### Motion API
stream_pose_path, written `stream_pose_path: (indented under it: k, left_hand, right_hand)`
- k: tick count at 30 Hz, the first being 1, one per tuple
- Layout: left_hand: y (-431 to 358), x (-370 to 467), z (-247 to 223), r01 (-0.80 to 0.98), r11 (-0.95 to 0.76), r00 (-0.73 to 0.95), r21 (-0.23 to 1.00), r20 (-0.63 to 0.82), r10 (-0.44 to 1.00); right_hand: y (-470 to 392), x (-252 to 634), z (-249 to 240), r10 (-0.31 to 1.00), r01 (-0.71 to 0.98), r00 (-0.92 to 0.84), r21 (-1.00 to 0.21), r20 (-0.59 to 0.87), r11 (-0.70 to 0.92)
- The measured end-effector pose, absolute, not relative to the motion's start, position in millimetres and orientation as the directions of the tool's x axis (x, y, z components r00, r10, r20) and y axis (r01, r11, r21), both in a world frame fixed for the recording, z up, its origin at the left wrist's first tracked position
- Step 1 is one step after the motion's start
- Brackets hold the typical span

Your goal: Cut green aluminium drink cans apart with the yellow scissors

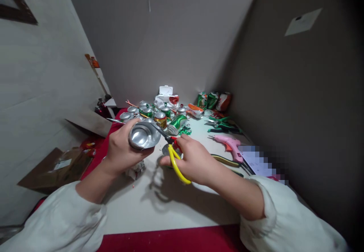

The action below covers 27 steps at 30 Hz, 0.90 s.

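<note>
My left hand is wrapped round a cut aluminium can, its silvery inside facing me. In my right hand is a pair of scissors with a yellow and a red handle. Their dark blades point up and left, and the tip reaches the can's right rim; I cannot tell whether they are biting into the metal. Beyond the scissors a green can lies on its side, with green metal scraps beside it. A crumpled silvery piece rests below my left hand.
Several small can-made pots crowd the table's back left. Whole cans stand at the back right. Along the right lie green-handled cutters, a pink glue gun and yellow-and-black pliers. An open cardboard box sits left of the table.
</note>
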State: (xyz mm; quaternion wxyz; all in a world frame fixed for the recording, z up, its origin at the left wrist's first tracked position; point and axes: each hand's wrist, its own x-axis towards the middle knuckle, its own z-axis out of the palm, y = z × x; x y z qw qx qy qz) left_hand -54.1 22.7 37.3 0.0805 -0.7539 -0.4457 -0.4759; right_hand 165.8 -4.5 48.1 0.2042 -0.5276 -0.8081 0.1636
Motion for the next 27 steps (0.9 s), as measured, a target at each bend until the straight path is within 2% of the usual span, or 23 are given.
stream_pose_path:
  k: [10,27]
  left_hand:
    - [19.7,-49.6,40.2,0.781,-0.494,0.051,0.383,0.748,0.661]
    - [17.6,-52.7,40.8,0.719,-0.606,0.127,0.341,0.792,0.597]
  right_hand:
    - [-9.1,164.9,56.0,0.921,0.787,-0.345,-0.478,0.182,0.39]
    - [-9.2,163.8,55.1,0.918,0.779,-0.356,-0.487,0.175,0.395]
